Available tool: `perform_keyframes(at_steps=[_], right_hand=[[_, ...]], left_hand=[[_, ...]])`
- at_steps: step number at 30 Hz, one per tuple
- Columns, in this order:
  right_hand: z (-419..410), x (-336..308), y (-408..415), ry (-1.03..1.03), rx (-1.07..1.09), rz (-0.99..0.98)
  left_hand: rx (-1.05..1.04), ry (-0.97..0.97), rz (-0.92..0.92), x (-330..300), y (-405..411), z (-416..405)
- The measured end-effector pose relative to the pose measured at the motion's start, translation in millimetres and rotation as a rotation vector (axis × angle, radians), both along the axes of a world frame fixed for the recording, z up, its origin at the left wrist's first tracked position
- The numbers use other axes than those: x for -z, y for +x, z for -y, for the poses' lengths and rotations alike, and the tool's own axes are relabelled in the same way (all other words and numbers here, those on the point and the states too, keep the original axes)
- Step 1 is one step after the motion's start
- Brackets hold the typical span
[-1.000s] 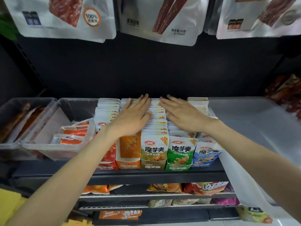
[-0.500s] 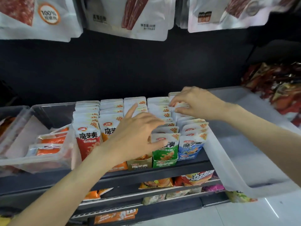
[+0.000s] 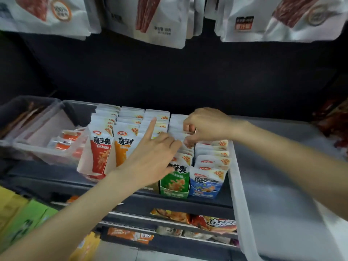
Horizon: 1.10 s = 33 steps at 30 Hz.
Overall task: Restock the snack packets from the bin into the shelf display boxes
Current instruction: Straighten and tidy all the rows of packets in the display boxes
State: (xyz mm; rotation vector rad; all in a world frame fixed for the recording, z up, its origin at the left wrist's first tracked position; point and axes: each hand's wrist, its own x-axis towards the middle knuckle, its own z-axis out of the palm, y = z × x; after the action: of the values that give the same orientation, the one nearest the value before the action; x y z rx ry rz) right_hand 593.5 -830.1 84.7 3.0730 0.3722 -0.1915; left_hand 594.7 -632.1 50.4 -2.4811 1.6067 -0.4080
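Note:
Several rows of snack packets stand upright in display boxes on the dark shelf: a red row (image 3: pixel 100 147), an orange row (image 3: pixel 124 146), a green row (image 3: pixel 176 180) and a blue row (image 3: pixel 207 182). My left hand (image 3: pixel 152 157) lies over the middle rows with its index finger stretched toward the back and the other fingers pressing on the packet tops. My right hand (image 3: pixel 205 125) hovers over the back of the green row, its curled fingertips pinching packet tops there. A large clear bin (image 3: pixel 243 194) stands right of the blue row.
A clear tray (image 3: pixel 43 149) with a few orange packets sits left of the rows. White meat-snack bags (image 3: pixel 160 19) hang overhead. Lower shelves (image 3: pixel 169 217) hold more snack bags. Red packets (image 3: pixel 333 121) lie at the far right.
Both hands went from lying flat on the packet tops to working in the rows: the right hand curled and moved left onto the green row, the left hand shifted over the middle rows. The camera view shifted.

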Motion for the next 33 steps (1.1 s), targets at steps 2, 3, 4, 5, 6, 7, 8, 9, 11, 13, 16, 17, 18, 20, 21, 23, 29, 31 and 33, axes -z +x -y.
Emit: perform_keyframes(at_steps=[2,3,4,5,6,7,8,9,11,13,16,17,18,20,21,23,29,31,33], right_hand=[[0,-1,-1,-0.013,-0.029,-0.035],[-1,-1,-2,-0.043,-0.037,-0.036],[-5,0,-3,-0.063,-0.035,-0.025],[-9,1,-4,-0.065,-0.022,-0.008],[-12,2,-5,-0.049,-0.011,0.011],[-14,4,-5,-0.017,-0.01,0.028],[-15,7,-4,0.028,-0.008,0.039],[-17,7,-5,0.078,0.001,0.037],[-18,0,-11,0.161,0.032,0.036],[-17,-8,-18,0.171,0.051,0.137],[-17,-11,-29,0.099,-0.028,0.443],[-17,-8,-31,0.064,-0.067,0.506],[-18,-4,-32,0.014,-0.085,0.517],[-14,6,-33,-0.012,-0.059,0.425],[-11,8,-34,0.036,-0.016,0.359],[-1,5,-37,0.217,0.054,0.285],[25,-8,-38,0.346,0.169,0.41],[21,-5,-32,0.274,0.181,0.36],[14,2,-23,0.174,0.183,0.316]], left_hand=[[-0.015,-0.08,0.02,3,-7,-2],[-0.022,-0.098,0.023,5,-9,-3],[-0.029,-0.112,0.025,5,-12,-4],[-0.034,-0.13,0.03,5,-14,-5],[-0.039,-0.143,0.04,6,-15,-5],[-0.048,-0.144,0.048,5,-16,-5],[-0.057,-0.137,0.048,5,-16,-5],[-0.058,-0.14,0.049,6,-16,-5],[-0.041,-0.174,0.059,9,-15,-5],[-0.022,-0.209,0.074,11,-13,-5],[-0.014,-0.258,0.102,17,-13,-4],[-0.017,-0.275,0.102,20,-13,-3],[-0.023,-0.293,0.099,24,-12,-3],[-0.036,-0.311,0.086,30,-11,-5],[-0.033,-0.307,0.071,31,-10,-7],[-0.012,-0.315,0.005,26,-8,-12],[-0.035,-0.525,-0.271,-23,32,-8],[-0.041,-0.309,-0.317,-25,51,4],[-0.058,-0.104,-0.357,-23,62,15]])
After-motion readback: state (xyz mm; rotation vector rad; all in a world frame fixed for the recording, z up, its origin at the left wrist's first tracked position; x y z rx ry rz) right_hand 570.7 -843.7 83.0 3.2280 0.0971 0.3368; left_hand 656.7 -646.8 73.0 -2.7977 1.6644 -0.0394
